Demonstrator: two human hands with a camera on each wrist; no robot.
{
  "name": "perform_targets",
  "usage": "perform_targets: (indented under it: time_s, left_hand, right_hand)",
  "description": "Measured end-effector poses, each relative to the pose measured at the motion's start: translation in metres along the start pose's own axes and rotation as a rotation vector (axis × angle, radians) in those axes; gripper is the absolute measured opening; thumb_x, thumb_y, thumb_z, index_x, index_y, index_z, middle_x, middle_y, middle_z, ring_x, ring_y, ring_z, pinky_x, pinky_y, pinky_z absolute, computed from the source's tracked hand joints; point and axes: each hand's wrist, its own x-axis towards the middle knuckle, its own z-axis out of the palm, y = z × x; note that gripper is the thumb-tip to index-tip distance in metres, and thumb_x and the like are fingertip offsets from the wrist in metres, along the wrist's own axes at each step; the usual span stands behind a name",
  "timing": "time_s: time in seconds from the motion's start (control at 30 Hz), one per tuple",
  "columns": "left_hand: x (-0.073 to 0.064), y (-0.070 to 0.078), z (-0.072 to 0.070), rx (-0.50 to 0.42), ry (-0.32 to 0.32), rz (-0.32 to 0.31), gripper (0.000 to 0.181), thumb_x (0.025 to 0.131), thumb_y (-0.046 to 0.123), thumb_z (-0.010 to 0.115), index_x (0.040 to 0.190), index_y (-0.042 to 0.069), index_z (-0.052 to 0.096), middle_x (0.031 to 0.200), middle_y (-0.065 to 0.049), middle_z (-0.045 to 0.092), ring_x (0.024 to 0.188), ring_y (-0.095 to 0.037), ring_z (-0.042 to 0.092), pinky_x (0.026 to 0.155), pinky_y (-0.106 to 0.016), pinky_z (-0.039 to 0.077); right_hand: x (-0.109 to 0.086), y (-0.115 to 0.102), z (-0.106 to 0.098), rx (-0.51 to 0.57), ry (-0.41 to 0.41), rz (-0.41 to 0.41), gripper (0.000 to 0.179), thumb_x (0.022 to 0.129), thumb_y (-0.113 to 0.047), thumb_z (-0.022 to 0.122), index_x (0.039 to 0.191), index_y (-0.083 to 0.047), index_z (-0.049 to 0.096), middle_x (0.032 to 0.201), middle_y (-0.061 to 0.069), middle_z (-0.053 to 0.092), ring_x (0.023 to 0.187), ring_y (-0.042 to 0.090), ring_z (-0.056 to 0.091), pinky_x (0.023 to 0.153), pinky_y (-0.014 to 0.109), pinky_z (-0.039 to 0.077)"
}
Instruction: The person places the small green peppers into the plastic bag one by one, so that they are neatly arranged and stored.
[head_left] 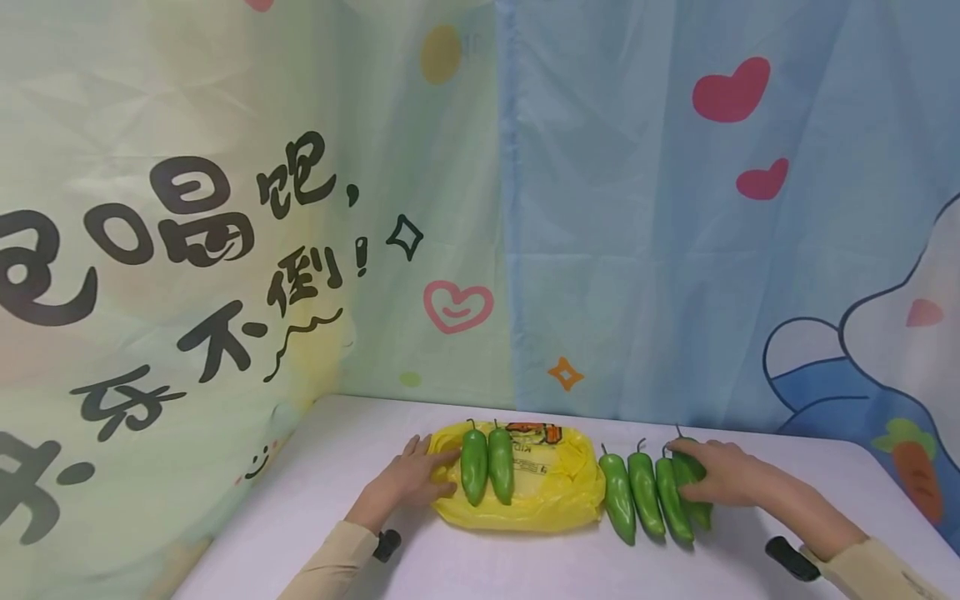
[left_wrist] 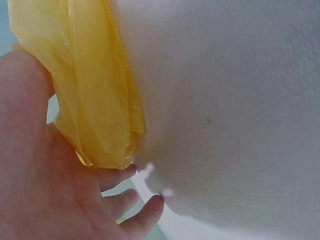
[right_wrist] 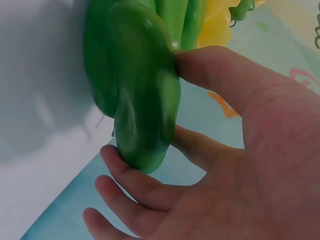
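My right hand [head_left: 726, 475] pinches a glossy green pepper [right_wrist: 142, 95] between thumb and fingers, at the right end of a row of green peppers [head_left: 647, 496] lying side by side. Seen from the right wrist, another pepper [right_wrist: 100, 70] lies right behind the held one. A yellow plastic bag [head_left: 540, 512] lies left of the row, with two green peppers [head_left: 474, 467] on top, stems pointing away from me. At the bag's left end rests my left hand [head_left: 408, 473], fingers loosely extended. The left wrist view has the bag's crinkled edge [left_wrist: 97, 100] across the palm.
A white table [head_left: 480, 575] carries everything. Behind it hangs a printed curtain [head_left: 600, 250] with hearts and stars, and a cloth with large black writing [head_left: 202, 208] runs along the left. A dark device [head_left: 792, 558] is strapped at my right wrist.
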Motion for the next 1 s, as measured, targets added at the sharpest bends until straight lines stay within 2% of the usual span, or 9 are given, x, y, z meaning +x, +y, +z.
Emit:
perform_targets:
  time_s: [0.2, 0.27, 0.33, 0.43, 0.5, 0.9, 1.0]
  left_hand:
    - [0.0, 0.0, -0.001, 0.006, 0.006, 0.011, 0.057, 0.093, 0.041, 0.063, 0.147, 0.027, 0.052, 0.162, -0.026, 0.029, 0.151, -0.05, 0.017, 0.119, -0.07, 0.023]
    - [0.0, 0.0, -0.001, 0.008, 0.006, 0.013, 0.057, 0.093, 0.041, 0.063, 0.148, 0.027, 0.052, 0.162, -0.026, 0.029, 0.151, -0.05, 0.017, 0.119, -0.069, 0.024]
    - [-0.001, 0.0, -0.001, 0.007, 0.005, 0.012, 0.057, 0.093, 0.041, 0.063, 0.148, 0.027, 0.052, 0.162, -0.026, 0.029, 0.152, -0.05, 0.017, 0.119, -0.069, 0.024]
    - [-0.001, 0.0, -0.002, -0.001, 0.0, 0.006, 0.058, 0.093, 0.042, 0.063, 0.148, 0.027, 0.052, 0.162, -0.026, 0.028, 0.152, -0.05, 0.017, 0.119, -0.069, 0.023]
    - [-0.002, 0.001, -0.002, -0.007, -0.004, 0.002, 0.058, 0.093, 0.042, 0.063, 0.148, 0.027, 0.052, 0.162, -0.026, 0.028, 0.152, -0.049, 0.017, 0.119, -0.069, 0.023]
    - [-0.003, 0.004, -0.003, -0.013, -0.011, -0.011, 0.057, 0.093, 0.041, 0.063, 0.147, 0.027, 0.052, 0.162, -0.025, 0.028, 0.152, -0.048, 0.017, 0.119, -0.069, 0.023]
    - [-0.003, 0.005, -0.004, -0.014, -0.011, -0.014, 0.057, 0.093, 0.04, 0.064, 0.147, 0.027, 0.052, 0.162, -0.025, 0.028, 0.152, -0.048, 0.017, 0.119, -0.069, 0.023]
  right_hand:
    - [0.003, -0.01, -0.005, 0.021, -0.013, -0.009, 0.066, 0.082, -0.029, 0.075, 0.139, -0.003, 0.054, 0.113, 0.021, 0.064, 0.09, 0.028, 0.055, 0.072, 0.048, 0.054]
    - [0.005, -0.013, -0.006, 0.018, -0.019, -0.01, 0.066, 0.083, -0.029, 0.075, 0.14, -0.003, 0.054, 0.115, 0.022, 0.064, 0.092, 0.029, 0.056, 0.074, 0.05, 0.055]
    - [0.007, -0.016, -0.006, 0.013, -0.026, -0.012, 0.066, 0.083, -0.03, 0.075, 0.14, -0.003, 0.054, 0.119, 0.024, 0.063, 0.098, 0.034, 0.058, 0.079, 0.058, 0.055]
    - [0.008, -0.02, -0.006, 0.004, -0.039, -0.01, 0.066, 0.084, -0.032, 0.074, 0.14, -0.004, 0.054, 0.125, 0.028, 0.062, 0.106, 0.041, 0.059, 0.085, 0.069, 0.052]
    - [0.009, -0.022, -0.005, 0.002, -0.043, -0.008, 0.066, 0.085, -0.033, 0.074, 0.141, -0.004, 0.054, 0.126, 0.029, 0.061, 0.108, 0.043, 0.058, 0.086, 0.071, 0.051]
    - [0.013, -0.037, -0.009, 0.021, -0.058, 0.004, 0.065, 0.084, -0.032, 0.076, 0.141, -0.009, 0.054, 0.121, 0.02, 0.064, 0.098, 0.03, 0.057, 0.082, 0.059, 0.055]
    - [0.015, -0.042, -0.01, 0.022, -0.056, -0.002, 0.065, 0.084, -0.032, 0.075, 0.142, -0.009, 0.054, 0.125, 0.022, 0.063, 0.099, 0.03, 0.056, 0.083, 0.06, 0.055]
